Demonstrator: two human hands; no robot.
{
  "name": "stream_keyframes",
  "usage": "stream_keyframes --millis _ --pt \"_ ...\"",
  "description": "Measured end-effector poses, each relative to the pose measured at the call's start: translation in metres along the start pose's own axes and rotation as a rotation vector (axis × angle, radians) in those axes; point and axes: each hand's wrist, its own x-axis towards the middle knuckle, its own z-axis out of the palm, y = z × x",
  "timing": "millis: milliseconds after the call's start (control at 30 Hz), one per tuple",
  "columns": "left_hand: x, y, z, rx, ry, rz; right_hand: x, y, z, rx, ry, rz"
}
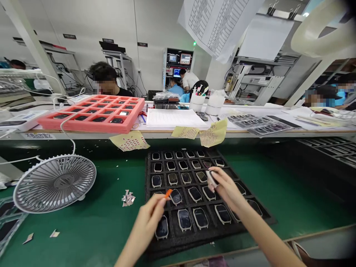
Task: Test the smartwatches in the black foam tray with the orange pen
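Observation:
My left hand (152, 215) is closed in a pinch on a small orange pick-like piece (168, 193), held over the left side of a black foam tray (189, 236). In the tray's compartments lie rows of smartwatch cases with dark screens, such as the smartwatch case (184, 219) near the front. My right hand (226, 185) is above the right half of the tray, its fingers closed round another watch case (211, 179). That one is tilted and seen mostly from its pale edge, so its face is hidden.
A grey fan (65, 181) stands on the green mat (105, 230) at left, near small silvery scraps (128, 198). On the raised shelf are a pink foam tray (91, 126), paper sheets (174, 118) and a pen cup (197, 102). Other people sit beyond.

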Motion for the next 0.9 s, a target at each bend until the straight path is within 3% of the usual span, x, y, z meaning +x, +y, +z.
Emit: stream_keyframes --millis 67,133,233,900 --pt "0.002 0.014 0.023 -0.059 -0.132 0.011 -0.017 -0.006 0.037 0.283 -0.110 0.077" --pt "0.004 0.022 0.038 -0.108 -0.186 0.009 -0.028 -0.011 0.065 0.440 -0.165 0.131" --pt "0.006 0.023 0.045 -0.169 -0.194 0.015 -0.036 -0.014 0.085 0.506 -0.212 0.160" --pt "0.006 0.022 0.039 -0.258 -0.195 -0.013 -0.040 -0.012 0.097 0.582 -0.185 0.168"
